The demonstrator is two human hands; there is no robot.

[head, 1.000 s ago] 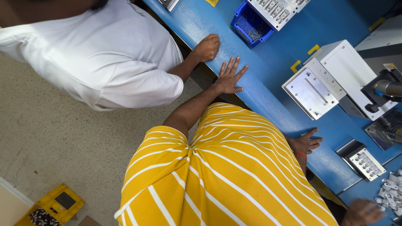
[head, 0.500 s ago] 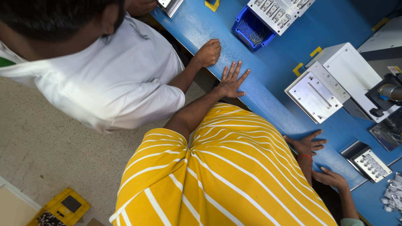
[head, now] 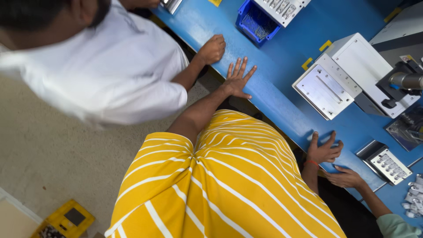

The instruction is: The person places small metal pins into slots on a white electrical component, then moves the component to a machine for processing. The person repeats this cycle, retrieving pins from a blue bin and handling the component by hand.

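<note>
I look down over my yellow striped shirt (head: 229,185) at a blue workbench (head: 273,94). My left hand (head: 238,79) lies flat on the bench's near edge, fingers spread, holding nothing. My right hand (head: 324,150), with a red band at the wrist, rests on the same edge farther right, fingers loosely apart and empty. A co-worker in a white shirt (head: 110,70) leans in at the left, a closed fist (head: 211,48) on the bench close to my left hand. Another person's hand (head: 348,178), from a green sleeve, touches the edge just beside my right hand.
A white machine box (head: 365,61) with a grey metal plate (head: 324,90) stands beyond my hands. A blue bin (head: 257,20) of thin pins sits at the back. A small tray of metal parts (head: 387,165) lies right of my right hand. A yellow device (head: 66,218) lies on the floor.
The co-worker in white has leaned further into view. The green-sleeved person's hand has come up to the bench edge beside my right hand. My own hands have stayed on the edge.
</note>
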